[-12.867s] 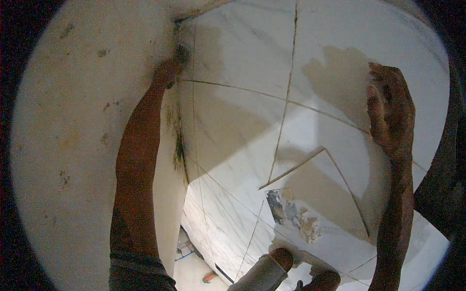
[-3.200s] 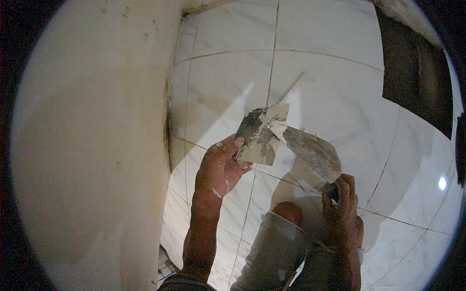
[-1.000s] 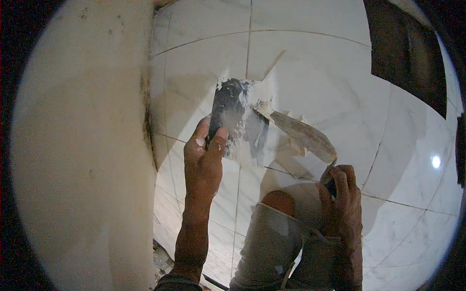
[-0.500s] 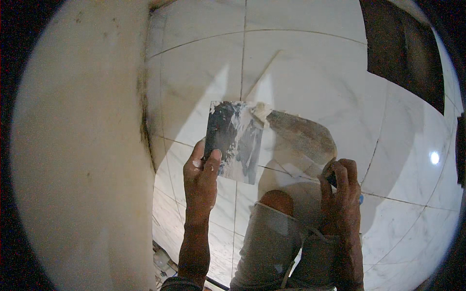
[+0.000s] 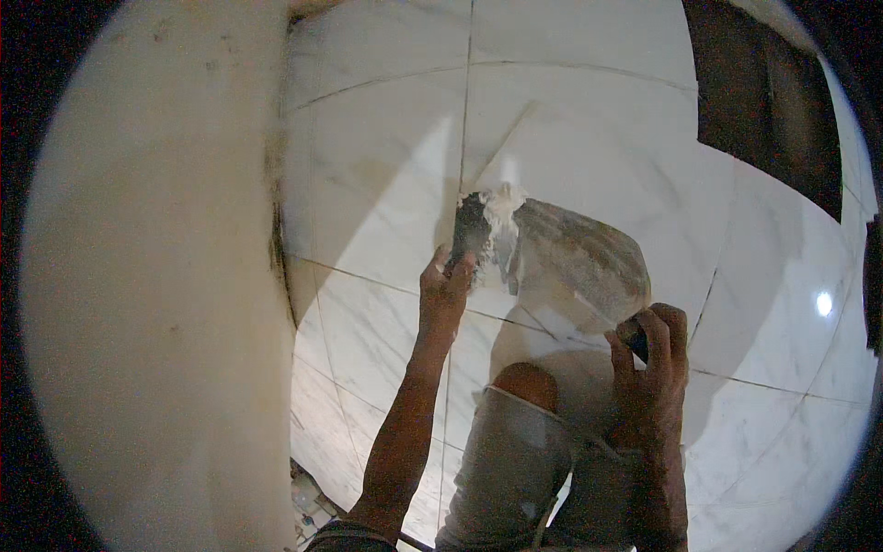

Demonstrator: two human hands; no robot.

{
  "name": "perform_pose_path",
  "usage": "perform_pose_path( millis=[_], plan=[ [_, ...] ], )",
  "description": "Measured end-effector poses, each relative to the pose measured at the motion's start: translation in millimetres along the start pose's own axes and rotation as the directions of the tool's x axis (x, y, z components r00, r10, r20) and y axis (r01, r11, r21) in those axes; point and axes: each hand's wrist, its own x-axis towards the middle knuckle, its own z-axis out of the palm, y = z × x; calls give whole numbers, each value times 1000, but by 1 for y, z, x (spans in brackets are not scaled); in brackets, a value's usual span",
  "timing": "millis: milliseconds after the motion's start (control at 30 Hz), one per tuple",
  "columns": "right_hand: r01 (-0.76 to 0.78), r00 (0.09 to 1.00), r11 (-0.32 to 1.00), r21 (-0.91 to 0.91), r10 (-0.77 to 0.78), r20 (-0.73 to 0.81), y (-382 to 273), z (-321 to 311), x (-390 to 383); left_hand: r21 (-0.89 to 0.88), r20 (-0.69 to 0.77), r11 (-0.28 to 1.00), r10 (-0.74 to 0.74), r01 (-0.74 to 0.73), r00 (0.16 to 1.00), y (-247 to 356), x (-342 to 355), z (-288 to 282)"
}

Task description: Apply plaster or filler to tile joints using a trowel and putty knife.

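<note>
At the centre of the frame the left hand (image 5: 444, 293) pinches a small dark scraper (image 5: 471, 228), its flat blade smeared with white paste (image 5: 503, 207) (lumpy and wet-looking). The scraper meets the upper left edge of a broad trowel (image 5: 581, 267), a rounded grey blade streaked with dried paste. The right hand (image 5: 651, 368), right of centre and lower, is wrapped tight around the trowel's dark handle. Behind lie glossy white marble floor tiles (image 5: 386, 166) with thin grout lines; a smooth, pale wall (image 5: 156, 304) fills the left. A bent knee (image 5: 524, 386) in grey shorts sits just below the trowel.
</note>
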Motion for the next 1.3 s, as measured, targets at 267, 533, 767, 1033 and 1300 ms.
perform_pose_path(
  millis=[267,533,767,1033,1300],
  plan=[
    [-35,993,980,-194,56,108,29,-42,2,114,13,991,65,-66,998,-20,14,11],
    [155,954,906,-393,-33,299,59,-49,8,120,3,993,16,-16,1000,-51,14,4],
    [266,937,854,-448,-120,327,71,-24,19,75,9,997,10,-11,1000,-52,15,-4],
    [384,911,740,-551,-207,357,82,-11,38,38,17,998,54,-54,998,-57,17,-9],
    [376,916,718,-585,-190,355,109,-4,45,190,63,973,120,-130,991,-38,24,-1]
  ],
)
